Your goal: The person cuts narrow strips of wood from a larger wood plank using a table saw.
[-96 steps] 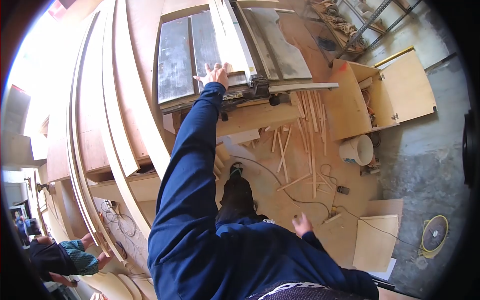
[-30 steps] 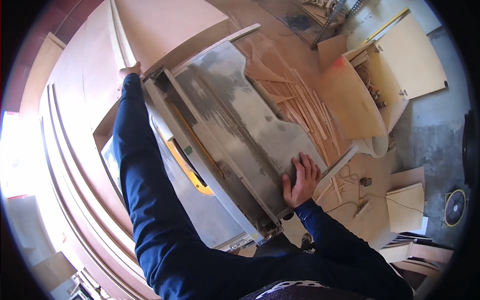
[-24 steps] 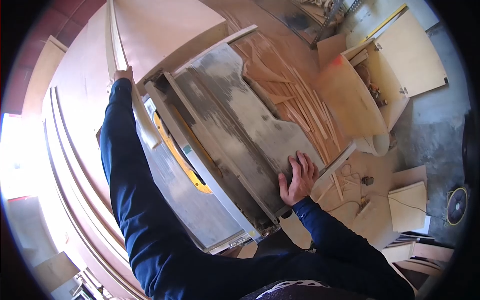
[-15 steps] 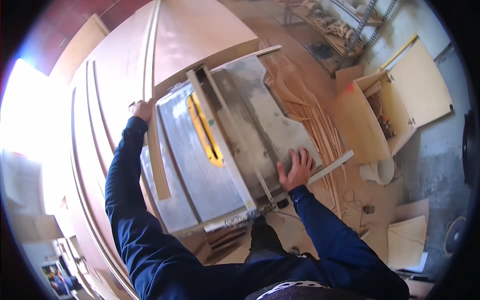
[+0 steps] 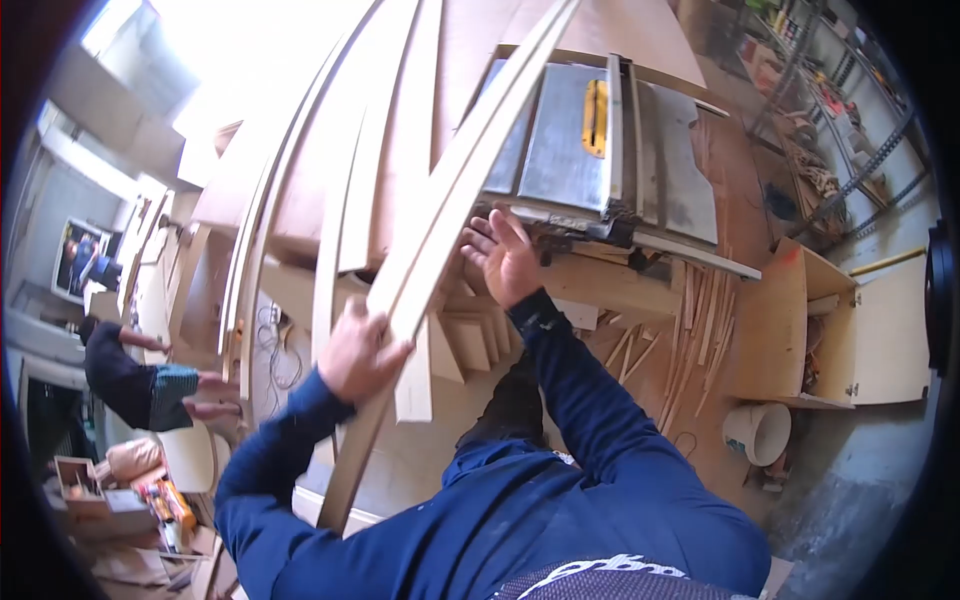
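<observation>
A long pale wooden strip runs slantwise from the top of the view down past my body. My left hand is wrapped around its lower part. Close to the strip's right edge, my right hand is raised with its fingers spread and palm partly turned up. Just beyond that hand stands a table saw with a grey metal top, a yellow blade insert and a straight fence. The upper part of the strip overlaps the saw's left corner in this view.
More long strips lie on the large board surface at left. Offcuts cover the floor right of the saw, near an open wooden cabinet and a white bucket. Another person bends over at far left.
My view has swung left. My left hand has brought the strip back off the saw toward my body, and my right hand has lifted from the saw top toward the strip.
</observation>
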The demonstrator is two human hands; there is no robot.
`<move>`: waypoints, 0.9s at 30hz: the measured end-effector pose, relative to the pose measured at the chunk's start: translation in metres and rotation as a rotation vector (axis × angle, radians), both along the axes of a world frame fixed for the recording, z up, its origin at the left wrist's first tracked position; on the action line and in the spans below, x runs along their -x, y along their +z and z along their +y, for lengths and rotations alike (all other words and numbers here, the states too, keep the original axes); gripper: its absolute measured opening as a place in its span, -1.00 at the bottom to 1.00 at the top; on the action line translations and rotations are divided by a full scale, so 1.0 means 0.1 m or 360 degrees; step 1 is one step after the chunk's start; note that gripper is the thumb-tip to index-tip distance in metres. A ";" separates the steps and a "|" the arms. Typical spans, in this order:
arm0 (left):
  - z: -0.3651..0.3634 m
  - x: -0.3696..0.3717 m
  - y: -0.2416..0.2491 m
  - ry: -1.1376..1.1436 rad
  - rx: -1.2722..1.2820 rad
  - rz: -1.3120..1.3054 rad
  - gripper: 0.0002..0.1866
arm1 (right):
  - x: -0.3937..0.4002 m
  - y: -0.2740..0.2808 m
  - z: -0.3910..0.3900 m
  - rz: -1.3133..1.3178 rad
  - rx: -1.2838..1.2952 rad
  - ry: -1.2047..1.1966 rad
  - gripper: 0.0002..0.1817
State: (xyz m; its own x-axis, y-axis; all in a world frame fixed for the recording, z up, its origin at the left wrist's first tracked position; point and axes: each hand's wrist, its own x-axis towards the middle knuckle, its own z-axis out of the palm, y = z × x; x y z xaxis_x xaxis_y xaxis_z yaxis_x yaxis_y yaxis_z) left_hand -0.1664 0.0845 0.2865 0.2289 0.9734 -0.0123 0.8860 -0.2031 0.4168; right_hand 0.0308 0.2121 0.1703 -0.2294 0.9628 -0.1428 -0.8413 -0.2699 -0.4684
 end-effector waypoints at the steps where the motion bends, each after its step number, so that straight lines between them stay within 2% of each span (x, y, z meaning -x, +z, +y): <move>1: -0.46 0.09 0.02 0.0042 0.0063 0.0007 -0.57 | 0.20 0.03 -0.09 0.0255 0.0021 0.0022 -0.25; 2: -0.85 0.13 0.16 0.0050 0.0191 0.0007 -0.57 | 0.39 0.05 -0.17 0.0511 0.0048 0.0043 -0.27; 3: -1.18 0.18 0.27 0.0115 0.0311 0.0021 -0.57 | 0.58 -0.04 -0.21 0.0609 -0.0146 0.0022 -0.32; 5: -1.80 0.39 0.14 0.0117 0.0176 0.0010 -0.55 | 0.75 -0.19 -0.38 0.0752 -0.0071 0.0326 -0.37; 6: -2.06 0.46 0.10 0.0178 0.0290 -0.0019 -0.58 | 0.83 -0.15 -0.54 0.0887 -0.0023 0.0463 -0.38; 7: -2.27 0.54 0.02 0.0177 0.0194 -0.0045 -0.60 | 0.94 -0.04 -0.69 0.0890 0.0096 0.0395 -0.41; 8: -2.45 0.63 -0.09 0.0174 0.0093 -0.0070 -0.61 | 1.00 0.07 -0.87 0.0745 0.0044 0.0354 -0.42; 10: -2.69 0.73 -0.23 0.0304 -0.0032 -0.0259 -0.61 | 1.20 -0.07 -1.09 0.0694 0.0065 0.0505 -0.42; 13: -2.97 1.06 -0.37 0.0338 -0.0043 -0.0279 -0.58 | 1.53 -0.01 -1.35 0.0461 0.0073 0.0538 -0.44; 15: -3.07 1.25 -0.42 0.0385 -0.0037 -0.0253 -0.58 | 1.81 0.10 -1.44 0.0379 0.0123 0.0553 -0.46; 18: -3.09 1.59 -0.54 0.0496 -0.0072 -0.0251 -0.58 | 2.37 -0.03 -1.36 0.0361 0.0089 0.0643 -0.46; 19: -3.07 1.72 -0.60 0.0548 -0.0086 -0.0255 -0.58 | 2.55 -0.13 -1.28 0.0374 0.0041 0.0787 -0.46; 20: -3.03 1.90 -0.65 0.0591 -0.0106 -0.0252 -0.58 | 2.79 -0.12 -1.24 0.0350 0.0059 0.0732 -0.46; 23: -2.79 2.42 -0.82 0.0617 -0.0165 -0.0287 -0.59 | 3.46 -0.25 -0.90 0.0398 0.0039 0.0866 -0.44; 27: -2.18 2.99 -0.82 0.0639 -0.0246 -0.0343 -0.64 | 4.26 -0.19 -0.23 0.0278 0.0044 0.0800 -0.43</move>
